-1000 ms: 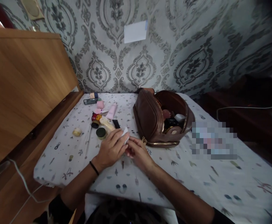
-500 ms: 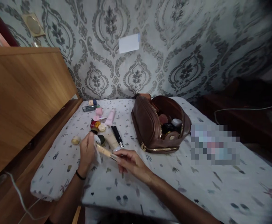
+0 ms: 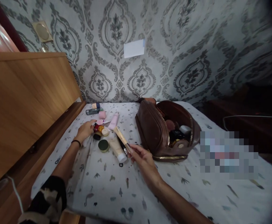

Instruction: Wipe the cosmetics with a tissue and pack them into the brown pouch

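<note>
My right hand point(image 3: 143, 159) pinches the silver end of a slim beige-gold cosmetic tube point(image 3: 121, 136), which slants up and away over a black tube point(image 3: 124, 150) lying beneath it. A beige squeeze tube with a white cap point(image 3: 117, 150) lies just left of it. My left hand point(image 3: 85, 131) rests at the left edge of the cosmetics cluster, fingers stretched towards a red jar point(image 3: 96, 127) and a pink round item point(image 3: 100, 122); its underside is hidden. Close by are an amber item point(image 3: 100, 129), a cream-lidded jar point(image 3: 105, 132) and a dark green-lidded jar point(image 3: 103, 145).
A brown makeup bag point(image 3: 153, 130) stands unzipped on the right with items inside. Behind the cluster lie a pink tube point(image 3: 114, 120), a pink jar point(image 3: 102, 115) and a dark bottle point(image 3: 94, 111). A wooden panel point(image 3: 33, 96) borders the left; a patterned wall stands behind.
My hands have moved apart. The left, which held a white wipe against the beige-gold tube, has moved left and away; the right has swung the tube up and right beside the squeeze tube.
</note>
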